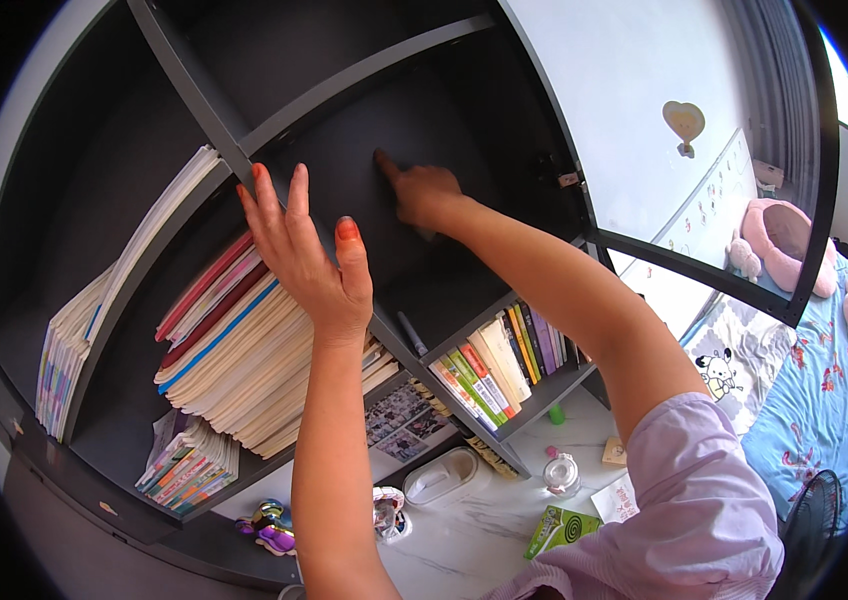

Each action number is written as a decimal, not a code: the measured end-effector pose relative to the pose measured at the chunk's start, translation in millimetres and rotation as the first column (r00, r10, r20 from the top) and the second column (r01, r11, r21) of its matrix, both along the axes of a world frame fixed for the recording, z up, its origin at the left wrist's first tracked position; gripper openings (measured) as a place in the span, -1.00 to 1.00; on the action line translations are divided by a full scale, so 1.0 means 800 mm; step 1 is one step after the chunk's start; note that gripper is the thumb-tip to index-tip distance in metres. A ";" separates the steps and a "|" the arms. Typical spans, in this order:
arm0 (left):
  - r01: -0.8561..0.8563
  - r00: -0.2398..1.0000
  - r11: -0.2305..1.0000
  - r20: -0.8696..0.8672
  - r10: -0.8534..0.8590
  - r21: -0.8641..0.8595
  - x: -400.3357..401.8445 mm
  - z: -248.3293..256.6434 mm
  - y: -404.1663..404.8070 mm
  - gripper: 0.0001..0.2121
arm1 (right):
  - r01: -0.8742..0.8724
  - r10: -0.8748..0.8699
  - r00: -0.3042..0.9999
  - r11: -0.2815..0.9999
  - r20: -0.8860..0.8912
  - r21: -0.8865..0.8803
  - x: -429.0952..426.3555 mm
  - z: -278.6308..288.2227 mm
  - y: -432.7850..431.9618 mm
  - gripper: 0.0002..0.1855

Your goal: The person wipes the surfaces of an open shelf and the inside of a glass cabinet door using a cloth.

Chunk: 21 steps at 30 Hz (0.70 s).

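My left hand [305, 259] is raised with its fingers apart and holds nothing. Its fingertips are at the upright divider [203, 112] of a dark shelving unit, in front of a row of stacked papers and booklets [244, 352]. Inside the compartment to the right is my right hand [426, 196], with the index finger stretched towards the dark back panel [364, 120] and the other fingers curled. A small pale patch shows beneath the curled fingers, too blurred to name. A dark pen-like stick [412, 334] lies at the front of that compartment.
Books [491, 360] fill the shelf below. A glass-paned door [701, 277] stands open at the right. On the marbled desktop [454, 555] are a glass jar [561, 474], a green box [560, 529] and an oval container [440, 476]. Beyond are a bed [806, 405] and a fan [814, 502].
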<state>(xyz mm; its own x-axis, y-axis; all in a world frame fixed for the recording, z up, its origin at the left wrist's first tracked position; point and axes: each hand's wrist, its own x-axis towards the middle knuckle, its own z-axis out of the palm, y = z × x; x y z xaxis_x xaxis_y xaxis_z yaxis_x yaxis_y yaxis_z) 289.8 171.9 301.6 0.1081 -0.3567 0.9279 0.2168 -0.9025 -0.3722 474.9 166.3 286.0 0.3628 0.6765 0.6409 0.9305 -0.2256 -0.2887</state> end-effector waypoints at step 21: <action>-0.020 1.000 0.999 -0.003 0.020 -0.032 -0.003 0.000 -0.008 -0.51 | -0.057 0.063 0.990 0.997 -0.125 0.053 0.007 0.016 -0.004 -0.21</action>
<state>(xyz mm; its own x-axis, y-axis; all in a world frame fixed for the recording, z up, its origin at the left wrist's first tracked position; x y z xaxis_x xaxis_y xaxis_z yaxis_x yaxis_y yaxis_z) 287.7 165.5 301.8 0.1176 -0.3245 0.9386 0.2341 -0.9094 -0.3437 480.2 163.0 298.4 0.4025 0.6684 0.6255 0.8973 -0.1529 -0.4141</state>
